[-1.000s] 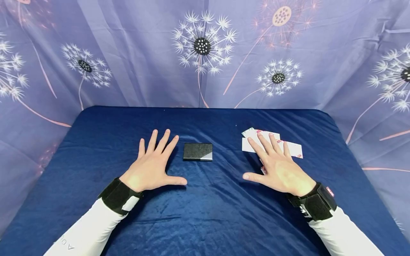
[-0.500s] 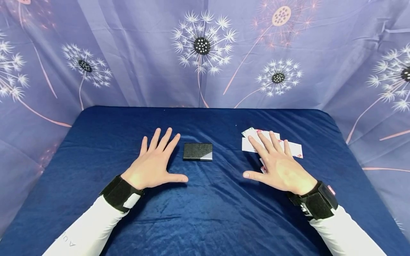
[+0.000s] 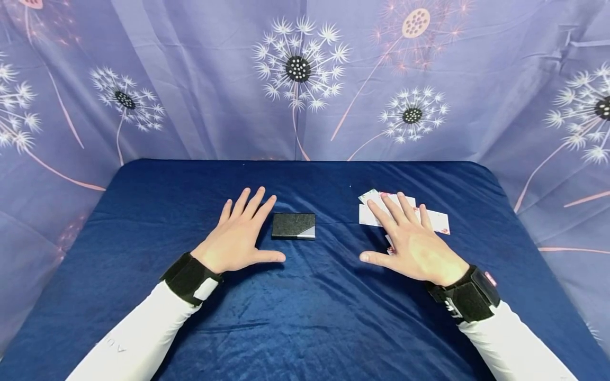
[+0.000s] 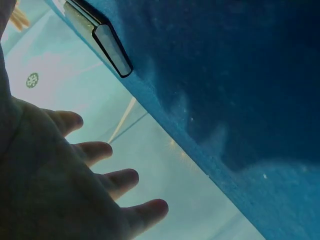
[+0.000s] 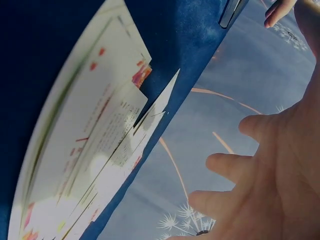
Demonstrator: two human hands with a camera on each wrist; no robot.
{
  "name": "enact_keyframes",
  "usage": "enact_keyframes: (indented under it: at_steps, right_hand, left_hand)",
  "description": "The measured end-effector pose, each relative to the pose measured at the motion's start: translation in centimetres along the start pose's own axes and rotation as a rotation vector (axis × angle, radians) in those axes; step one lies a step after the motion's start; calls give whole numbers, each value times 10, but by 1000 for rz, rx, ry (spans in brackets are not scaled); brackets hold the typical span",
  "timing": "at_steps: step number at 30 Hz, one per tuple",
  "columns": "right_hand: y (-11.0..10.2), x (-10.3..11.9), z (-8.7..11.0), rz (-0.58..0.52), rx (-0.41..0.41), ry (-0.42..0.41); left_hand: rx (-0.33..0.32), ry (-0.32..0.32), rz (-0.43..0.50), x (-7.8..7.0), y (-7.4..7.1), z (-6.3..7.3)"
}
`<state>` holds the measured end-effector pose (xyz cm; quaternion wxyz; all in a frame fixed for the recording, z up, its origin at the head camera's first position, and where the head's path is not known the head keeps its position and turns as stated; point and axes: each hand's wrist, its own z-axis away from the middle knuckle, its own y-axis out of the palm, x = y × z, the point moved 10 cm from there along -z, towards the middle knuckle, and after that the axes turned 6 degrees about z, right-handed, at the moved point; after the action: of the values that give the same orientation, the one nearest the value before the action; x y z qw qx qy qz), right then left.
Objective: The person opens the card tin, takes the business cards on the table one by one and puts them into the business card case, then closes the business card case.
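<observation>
A small black card case (image 3: 293, 226) with a silver corner lies near the middle of the blue cloth. Just left of it my left hand (image 3: 233, 241) hovers palm down, fingers spread and straight, holding nothing. In the left wrist view the case (image 4: 107, 42) shows its silver edge beyond the hand. My right hand (image 3: 416, 248) hangs, also spread, over several white cards (image 3: 374, 216) with pink floral corners, covering part of them. The right wrist view shows these overlapping printed cards (image 5: 85, 130) below the raised palm, apart from the fingers.
A dark blue cloth (image 3: 295, 317) with some folds covers the table. Purple curtains (image 3: 205, 79) with dandelion prints stand behind the table and on both sides. Black bands (image 3: 190, 278) are strapped round both wrists over white sleeves.
My left hand has drifted right and slightly forward, closer to the card case. The right hand has shifted forward only a little. The case and cards stay where they were.
</observation>
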<state>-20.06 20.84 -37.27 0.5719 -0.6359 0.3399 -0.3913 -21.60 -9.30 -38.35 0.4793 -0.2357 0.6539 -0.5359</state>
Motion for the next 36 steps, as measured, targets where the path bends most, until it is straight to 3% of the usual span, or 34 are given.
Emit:
enact_keyframes:
  at_steps: [8,16,28,36]
  right_hand:
    - [2,1,-4,-6,15,-4]
    - [5,0,-9,8,17,-6]
    - [8,5,-13,15,-3,-33]
    - [11,9,-15,35,10,-32]
  left_hand:
    - [-11,29,-2,-3,4,-14]
    - [-30,97,10,-8,5,-24]
    - [-24,183,-6,-17,7,-31]
    - [4,200,0,-18,9,-34]
